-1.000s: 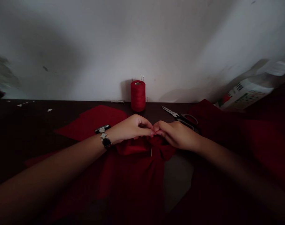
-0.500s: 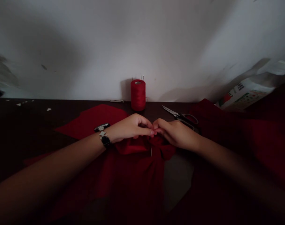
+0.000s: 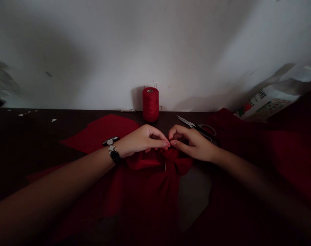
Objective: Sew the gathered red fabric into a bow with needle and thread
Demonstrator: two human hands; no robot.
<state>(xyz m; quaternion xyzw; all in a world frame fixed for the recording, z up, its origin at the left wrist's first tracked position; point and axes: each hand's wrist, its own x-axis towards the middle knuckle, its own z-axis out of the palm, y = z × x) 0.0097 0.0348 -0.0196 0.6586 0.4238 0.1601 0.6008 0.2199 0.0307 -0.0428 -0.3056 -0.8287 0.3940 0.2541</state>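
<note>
My left hand [image 3: 150, 140], with a dark-strapped watch and a bracelet at its wrist, pinches a gathered fold of red fabric [image 3: 147, 188] between thumb and fingers. Just to its right, the thumb and forefinger of my right hand [image 3: 193, 143] meet in a pinch, their tips almost against the left fingertips. Whatever lies in that pinch is too small to make out. Below the hands the cloth hangs in bunched folds. A thin, pale needle-like line [image 3: 165, 166] shows on it.
Beyond the hands stands a red thread cone [image 3: 150, 104] with several needles or pins sticking up from its top. Scissors [image 3: 193, 126] lie right of it. More red cloth [image 3: 101, 131] lies left and right. A white labelled container [image 3: 270, 99] rests against the wall at right.
My right hand has shifted slightly right and turned, its thumb and forefinger now forming a rounder pinch. My left hand stays nearly in place on the cloth.
</note>
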